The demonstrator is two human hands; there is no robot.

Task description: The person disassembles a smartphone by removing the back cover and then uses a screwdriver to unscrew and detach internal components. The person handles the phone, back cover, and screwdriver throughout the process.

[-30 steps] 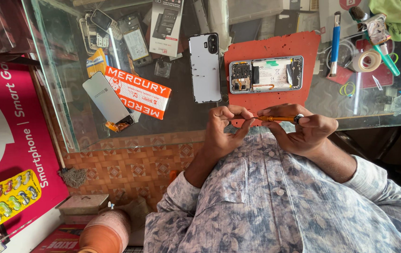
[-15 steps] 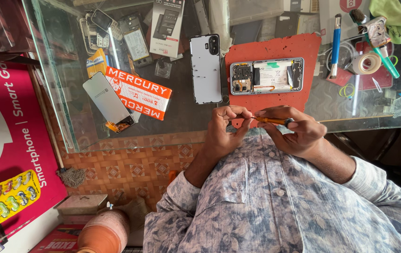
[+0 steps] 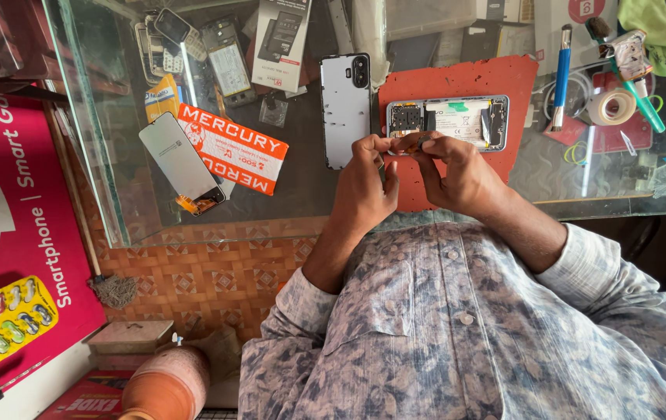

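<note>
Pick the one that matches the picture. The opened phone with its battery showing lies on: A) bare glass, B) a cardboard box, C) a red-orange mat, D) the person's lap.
C: the opened phone lies flat on the red-orange mat on the glass counter, with both hands, left and right, working at its near edge.

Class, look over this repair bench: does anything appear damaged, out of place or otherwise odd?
The opened smartphone on the red mat lies with battery and boards exposed. Its pale grey back cover rests apart, beside it. Both hands meet at the opened smartphone's lower edge.
</note>
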